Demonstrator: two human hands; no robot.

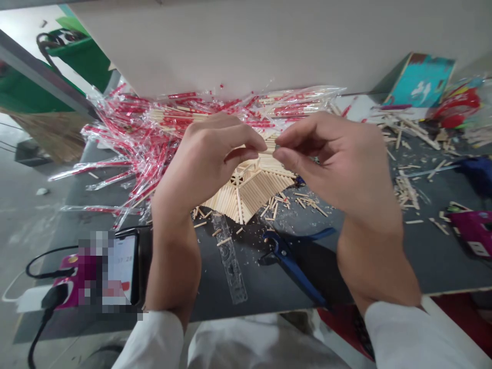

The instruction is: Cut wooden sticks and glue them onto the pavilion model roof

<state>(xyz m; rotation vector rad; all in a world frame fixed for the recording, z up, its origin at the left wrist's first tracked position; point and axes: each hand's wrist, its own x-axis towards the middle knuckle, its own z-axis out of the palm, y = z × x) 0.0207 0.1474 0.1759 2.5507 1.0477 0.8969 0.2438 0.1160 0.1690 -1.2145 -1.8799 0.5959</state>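
Note:
My left hand (209,159) and my right hand (334,159) are raised close together, fingertips nearly meeting. Each is closed in a pinch, thumb near forefinger; anything held between the tips is too small or hidden to make out. Below and behind them is a roof-like model (265,192) built from thin wooden sticks laid side by side, its upper part partly covered by my hands. Ridge sticks run down its slopes from an open, spoked part (237,179). Blue-handled cutters (294,261) lie on the table below my right hand. Nearer my left forearm lies a clear plastic ruler (230,261).
Wrapped chopsticks and torn red-and-clear wrappers (134,138) heap along the table's back and left. Cut stick pieces (407,192) are scattered right. A phone (123,266) and a purple power strip (73,277) with cables sit left. A turquoise box (421,82) stands at the back right.

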